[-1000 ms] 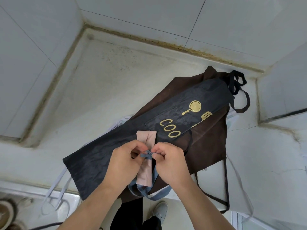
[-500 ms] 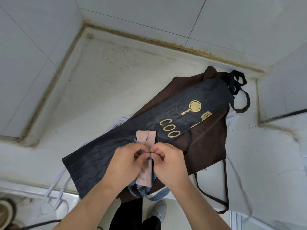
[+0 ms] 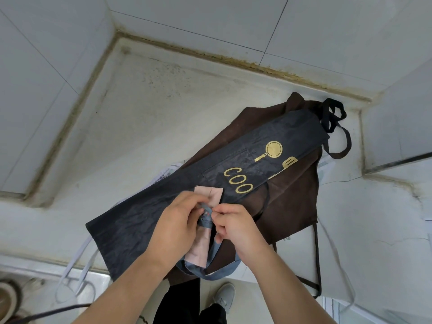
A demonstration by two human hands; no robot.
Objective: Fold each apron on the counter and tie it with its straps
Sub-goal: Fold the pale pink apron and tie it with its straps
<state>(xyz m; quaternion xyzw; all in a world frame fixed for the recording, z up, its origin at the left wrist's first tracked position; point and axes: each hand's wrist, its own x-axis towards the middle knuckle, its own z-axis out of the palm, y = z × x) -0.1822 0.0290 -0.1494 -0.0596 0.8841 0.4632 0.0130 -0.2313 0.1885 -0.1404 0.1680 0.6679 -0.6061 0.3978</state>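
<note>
Knot in blue-grey strap now bunched on folded pink apron, pinched between left hand and right hand; tie nearly cinched.

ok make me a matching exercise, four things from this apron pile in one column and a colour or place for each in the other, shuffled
Things:
1. folded apron
2. strap
3. black apron
4. brown apron

Descriptions:
A. lowest dark layer, its thin strap hanging over the counter edge
B. pink, a narrow bundle between both hands
C. blue-grey, pinched by the left hand and right hand
D. gold pan print and letters "COO"

Pairs: 1-B, 2-C, 3-D, 4-A
</note>
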